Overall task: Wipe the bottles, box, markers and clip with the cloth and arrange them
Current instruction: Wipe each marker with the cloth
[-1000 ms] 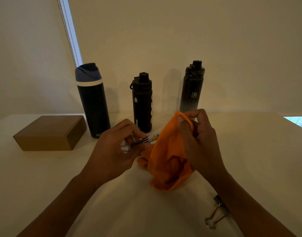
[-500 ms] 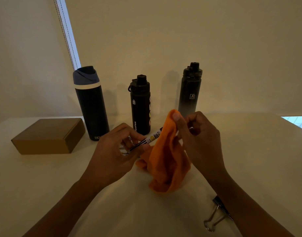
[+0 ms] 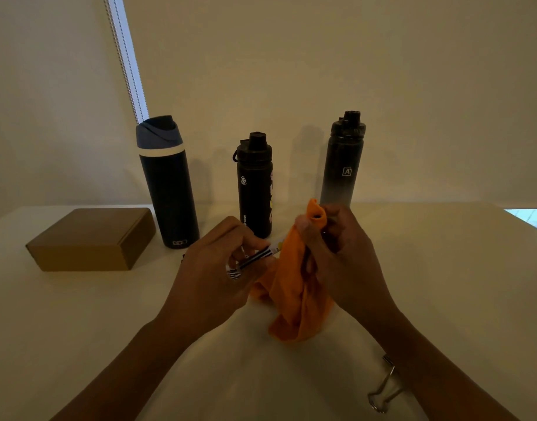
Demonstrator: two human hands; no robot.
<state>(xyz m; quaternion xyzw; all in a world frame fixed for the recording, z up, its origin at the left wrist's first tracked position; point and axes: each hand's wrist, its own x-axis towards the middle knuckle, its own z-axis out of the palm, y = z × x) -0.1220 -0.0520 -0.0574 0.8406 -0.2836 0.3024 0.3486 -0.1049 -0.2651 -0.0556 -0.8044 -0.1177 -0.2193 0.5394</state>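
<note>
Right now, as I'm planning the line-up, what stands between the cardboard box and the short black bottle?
In the head view, the tall blue-lidded bottle stands upright between the cardboard box and the short black bottle.

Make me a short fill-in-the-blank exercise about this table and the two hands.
The left hand holds a marker; the right hand grips an ____ cloth.
____ bottles stand upright at the back.
The box lies to the ____ of the bottles.
The clip lies by the ____ forearm.
Missing words: orange, three, left, right.
</note>
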